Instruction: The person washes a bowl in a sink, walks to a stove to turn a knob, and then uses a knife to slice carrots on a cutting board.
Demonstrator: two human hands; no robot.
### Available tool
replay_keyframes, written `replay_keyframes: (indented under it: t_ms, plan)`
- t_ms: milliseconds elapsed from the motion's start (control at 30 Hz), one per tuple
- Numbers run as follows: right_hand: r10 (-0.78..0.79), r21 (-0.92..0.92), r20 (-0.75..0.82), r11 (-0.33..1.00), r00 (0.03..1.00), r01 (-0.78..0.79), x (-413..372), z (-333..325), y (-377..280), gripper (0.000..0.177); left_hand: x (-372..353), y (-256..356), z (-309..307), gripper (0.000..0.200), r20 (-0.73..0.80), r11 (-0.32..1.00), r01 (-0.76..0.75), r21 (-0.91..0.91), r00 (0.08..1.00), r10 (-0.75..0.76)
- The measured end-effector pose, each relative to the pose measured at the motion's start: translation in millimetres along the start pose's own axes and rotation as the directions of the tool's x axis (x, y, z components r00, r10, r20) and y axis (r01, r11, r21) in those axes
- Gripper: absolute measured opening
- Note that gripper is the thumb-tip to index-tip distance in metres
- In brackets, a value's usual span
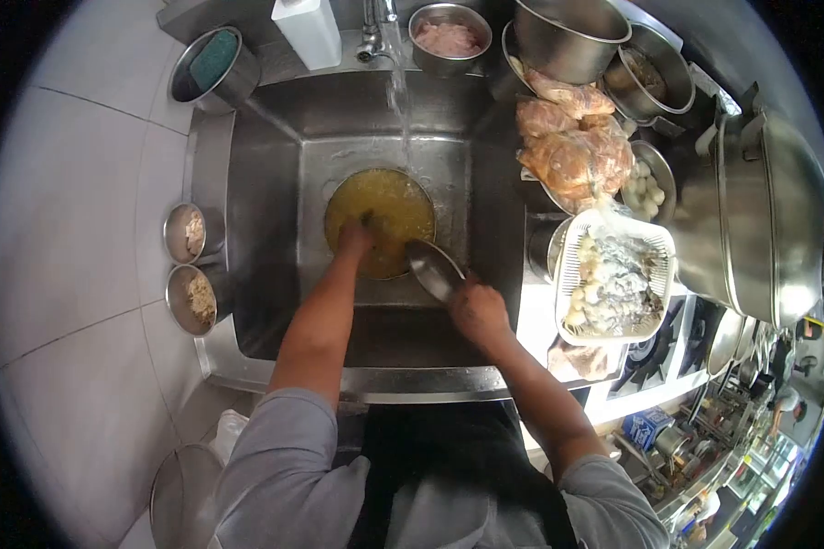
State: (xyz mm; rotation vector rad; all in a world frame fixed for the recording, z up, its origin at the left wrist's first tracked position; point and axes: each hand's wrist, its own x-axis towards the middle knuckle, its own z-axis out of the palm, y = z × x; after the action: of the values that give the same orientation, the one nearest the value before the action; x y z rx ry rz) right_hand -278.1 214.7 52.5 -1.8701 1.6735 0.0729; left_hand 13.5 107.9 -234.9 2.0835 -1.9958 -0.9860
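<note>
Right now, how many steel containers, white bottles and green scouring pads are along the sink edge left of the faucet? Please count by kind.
Steel containers: 3 (near cup, middle cup, far pot)
Green scouring pads: 1
White bottles: 1
Total: 5

Here's the single head view, peering forward and steeply down over the metal sink [384,329] at about arm's length, its wide, curved lens taking in both forearms below, the faucet [371,41] up top, and the kitchen bending away right.

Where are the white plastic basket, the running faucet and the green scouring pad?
White basket [669,257]: head view, right rim.
Faucet [369,43]: head view, metal body.
Green pad [214,60]: head view, middle.
</note>
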Motion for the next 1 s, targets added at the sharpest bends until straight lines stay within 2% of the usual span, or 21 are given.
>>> replay_keyframes:
  t_ms: [33,67,100,133,167,200,267,333,433,500,600,633,667,700,733,767,800,833,867,933,1000]
  plan:
    - [-0.009,0.010,0.000,1.000,1.000,0.009,-12,-7,-1,0.024,12,22,-23,0.034,0.067,0.968,0.229,-0.099,0.973,-0.223]
    - [0.013,0.102,-0.039,0.995,0.999,-0.009,-23,-21,-4,0.026,17,46,-48,0.030,0.145,0.875,0.447,-0.185,0.893,-0.425]
    - [0.037,0.193,-0.078,0.981,0.996,-0.021,-33,-34,-6,0.027,10,76,-78,0.030,0.127,0.876,0.446,-0.184,0.894,-0.429]
    - [0.025,0.197,-0.090,0.980,0.996,-0.007,-43,-42,-9,0.027,2,115,-112,0.027,0.103,0.732,0.474,-0.490,0.865,-0.491]
    - [0.024,0.241,-0.117,0.971,0.993,0.005,-53,-49,-11,0.029,-1,143,-134,0.025,0.102,0.513,0.427,-0.745,0.832,-0.546]
    - [0.023,0.282,-0.143,0.959,0.989,0.019,-61,-54,-10,0.030,2,159,-142,0.025,0.085,0.520,0.413,-0.748,0.836,-0.542]
    - [0.026,0.275,-0.129,0.961,0.991,0.011,-72,-47,0,0.030,15,184,-157,0.020,0.114,0.401,0.393,-0.827,0.818,-0.564]
    - [0.042,0.273,-0.116,0.962,0.992,-0.009,-80,-43,7,0.030,30,198,-165,0.020,0.181,0.414,0.417,-0.809,0.847,-0.500]
    - [0.072,0.227,-0.056,0.972,0.996,-0.057,-92,-41,16,0.029,48,206,-165,0.032,0.316,0.192,0.429,-0.882,0.843,-0.435]
    - [0.102,0.409,-0.034,0.909,0.994,-0.079,-108,-44,27,0.030,43,201,-160,0.035,0.303,0.128,0.361,-0.924,0.893,-0.332]
    - [0.221,0.517,0.033,0.831,0.975,-0.206,-143,-61,47,0.027,61,178,-151,0.032,0.353,0.063,0.392,-0.918,0.879,-0.321]
    - [0.283,0.728,0.280,0.560,0.917,-0.395,-157,-57,67,0.027,56,182,-155,0.030,0.324,0.071,0.369,-0.926,0.880,-0.347]
    - [0.431,0.716,0.333,0.463,0.839,-0.522,-173,-78,66,0.026,56,180,-152,0.030,0.338,0.083,0.384,-0.920,0.880,-0.334]
    - [0.163,0.640,0.026,0.756,0.986,-0.142,-191,-58,103,0.028,58,177,-153,0.030,0.268,0.146,0.355,-0.923,0.868,-0.417]
    - [-0.204,0.406,-0.211,0.871,0.956,0.276,-211,-37,141,0.030,57,174,-154,0.030,0.184,0.209,0.324,-0.923,0.847,-0.499]
    - [0.179,0.686,-0.011,0.717,0.984,-0.123,-223,-48,144,0.033,52,174,-157,0.030,0.178,0.212,0.320,-0.923,0.846,-0.503]
    - [0.453,0.801,0.293,0.365,0.842,-0.475,-234,-61,145,0.035,45,174,-160,0.033,0.145,0.306,0.311,-0.900,0.875,-0.462]
    - [0.497,0.818,0.258,0.344,0.828,-0.461,-243,-55,162,0.034,38,175,-161,0.035,0.115,0.394,0.296,-0.870,0.900,-0.421]
    - [0.534,0.834,0.220,0.332,0.817,-0.442,-249,-50,179,0.034,35,176,-161,0.035,0.099,0.390,0.287,-0.875,0.894,-0.437]
    - [0.590,0.781,0.053,0.478,0.805,-0.402,-248,-47,195,0.037,33,180,-161,0.040,0.102,0.327,0.298,-0.897,0.858,-0.503]
    - [0.604,0.774,0.022,0.494,0.797,-0.396,-248,-54,195,0.043,34,182,-160,0.043,0.126,0.231,0.282,-0.931,0.843,-0.522]
